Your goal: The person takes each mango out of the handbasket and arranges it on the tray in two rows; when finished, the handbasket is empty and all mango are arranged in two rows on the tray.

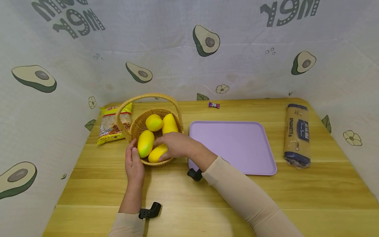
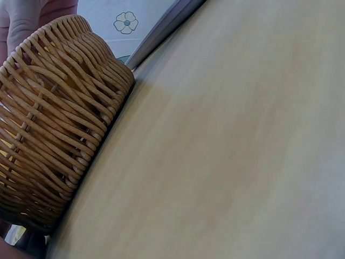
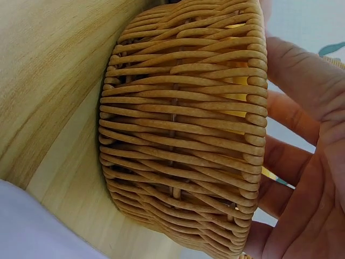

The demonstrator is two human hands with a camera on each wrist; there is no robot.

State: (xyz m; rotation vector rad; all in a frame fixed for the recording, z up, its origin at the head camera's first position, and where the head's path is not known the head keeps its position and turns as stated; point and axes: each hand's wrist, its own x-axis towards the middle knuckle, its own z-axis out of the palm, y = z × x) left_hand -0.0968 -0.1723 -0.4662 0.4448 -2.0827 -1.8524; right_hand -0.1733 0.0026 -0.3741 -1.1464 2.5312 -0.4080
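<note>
A wicker basket [image 1: 155,112] with a tall arched handle holds several yellow mangoes, one of them [image 1: 145,144] tinged green. My left hand [image 1: 135,166] grips the basket's left side, its thumb at the rim; in the left wrist view its fingers [image 2: 24,24] show at the rim, top left. From the right, my right hand [image 1: 176,144] reaches over the rim and holds the nearest mango [image 1: 157,153] between thumb and fingers. The right wrist view shows the woven wall [image 3: 183,118] in front, with bent fingers behind the rim. The mango's right end is hidden under this hand.
A lilac tray [image 1: 234,144] lies right of the basket, under the right forearm. Behind the basket on the left is a yellow-edged food bag [image 1: 113,125]. A spaghetti pack [image 1: 297,135] lies far right, and a small purple-wrapped sweet [image 1: 214,105] near the back edge.
</note>
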